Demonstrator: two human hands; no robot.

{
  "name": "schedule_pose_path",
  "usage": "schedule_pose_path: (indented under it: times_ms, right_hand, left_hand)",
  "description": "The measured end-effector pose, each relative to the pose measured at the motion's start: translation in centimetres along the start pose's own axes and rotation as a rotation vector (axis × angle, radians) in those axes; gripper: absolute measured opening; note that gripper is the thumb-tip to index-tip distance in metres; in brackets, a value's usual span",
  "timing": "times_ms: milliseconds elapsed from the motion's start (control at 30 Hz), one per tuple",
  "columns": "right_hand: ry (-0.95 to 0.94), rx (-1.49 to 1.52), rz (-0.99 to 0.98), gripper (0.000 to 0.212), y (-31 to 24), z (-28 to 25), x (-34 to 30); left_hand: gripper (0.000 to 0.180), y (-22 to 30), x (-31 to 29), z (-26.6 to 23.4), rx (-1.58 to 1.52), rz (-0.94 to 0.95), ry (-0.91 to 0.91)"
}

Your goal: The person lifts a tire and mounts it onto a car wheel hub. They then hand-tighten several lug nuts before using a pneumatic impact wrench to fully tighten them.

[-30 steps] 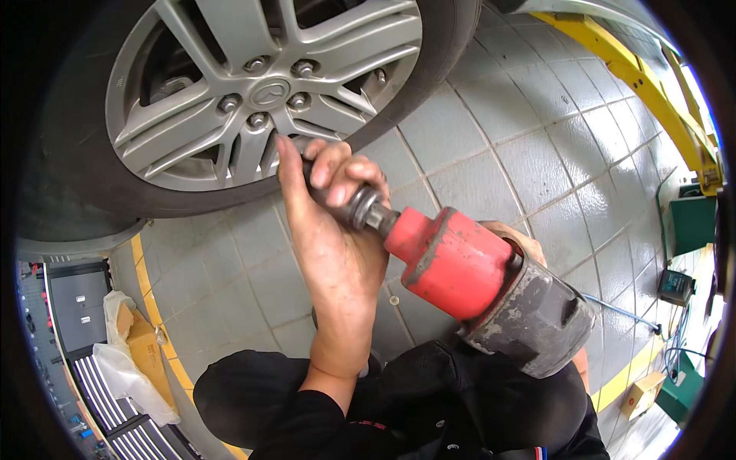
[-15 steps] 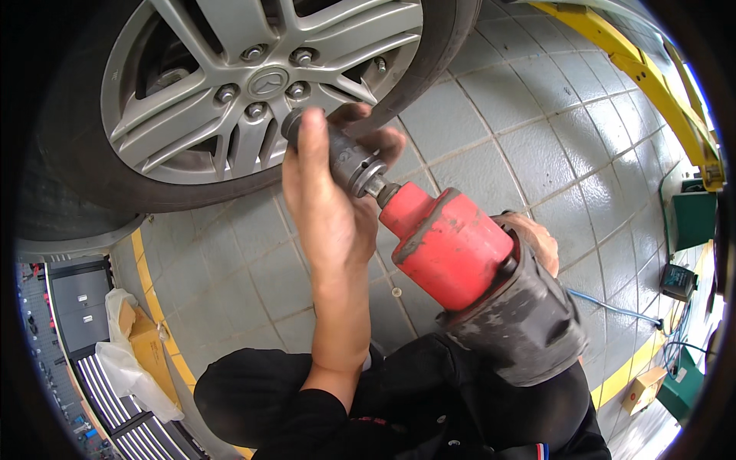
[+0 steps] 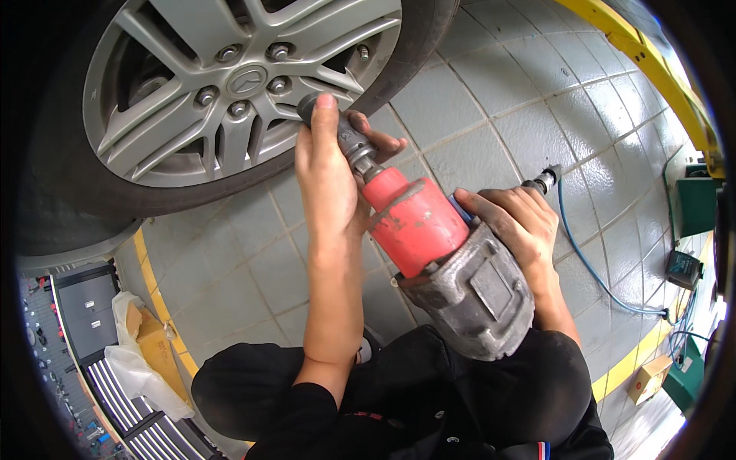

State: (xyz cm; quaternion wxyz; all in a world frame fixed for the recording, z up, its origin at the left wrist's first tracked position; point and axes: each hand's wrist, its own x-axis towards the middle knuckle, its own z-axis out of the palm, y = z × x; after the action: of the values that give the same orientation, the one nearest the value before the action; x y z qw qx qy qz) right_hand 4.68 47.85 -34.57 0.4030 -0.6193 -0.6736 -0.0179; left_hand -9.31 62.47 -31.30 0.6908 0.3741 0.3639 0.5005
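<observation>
My right hand [image 3: 521,224] is wrapped round the handle of a large impact wrench [image 3: 422,226] with a red nose and a worn grey body. On the wrench's square drive sits a dark impact socket [image 3: 354,144]. My left hand [image 3: 326,180] closes round that socket, thumb laid along its top and fingertips showing on its far side. The socket's front end points at a silver alloy wheel [image 3: 172,115], apart from its lug nuts as far as I can tell. Several lug nuts [image 3: 280,52] surround the round centre cap [image 3: 247,79].
A blue air hose [image 3: 586,257] runs from the wrench's fitting across the grey tiled floor [image 3: 502,146]. A yellow lift arm [image 3: 648,69] slants at the upper right. At the left stand a tool cabinet [image 3: 86,295] and a cardboard box [image 3: 161,349]; another small box [image 3: 650,378] lies lower right.
The impact wrench has shifted left and rolled, bringing my right hand and the hose fitting into fuller view. My left hand has moved slightly right with the socket. The wheel appears a little further left.
</observation>
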Motion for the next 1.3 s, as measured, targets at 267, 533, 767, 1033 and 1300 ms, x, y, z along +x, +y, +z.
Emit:
schedule_pose_path:
  times_ms: [267, 533, 767, 1033, 1300]
  right_hand:
    - [0.041, 0.248, 0.065, 0.043, 0.9, 0.6, 0.0]
    - [0.116, 0.402, 0.071, 0.042, 1.2, 1.5, -0.3]
    - [0.112, 0.426, 0.088, 0.038, 1.1, 1.6, -0.3]
    - [0.096, 0.283, 0.132, 0.038, 1.2, 0.1, -0.6]
    - [0.078, 0.255, 0.089, 0.042, 1.7, 0.8, -1.1]
  left_hand:
    - [0.045, 1.0, 1.1, 0.0, -0.166, -0.053, -0.28]
    - [0.035, 1.0, 1.8, 0.4, 0.041, 0.163, -0.021]
    - [0.026, 0.8, 1.9, 1.4, 0.07, 0.119, 0.115]
    - [0.023, -0.1, 2.4, 2.4, 0.065, 0.048, 0.063]
    - [0.033, 0.5, 2.3, 2.0, 0.302, 0.084, -0.007]
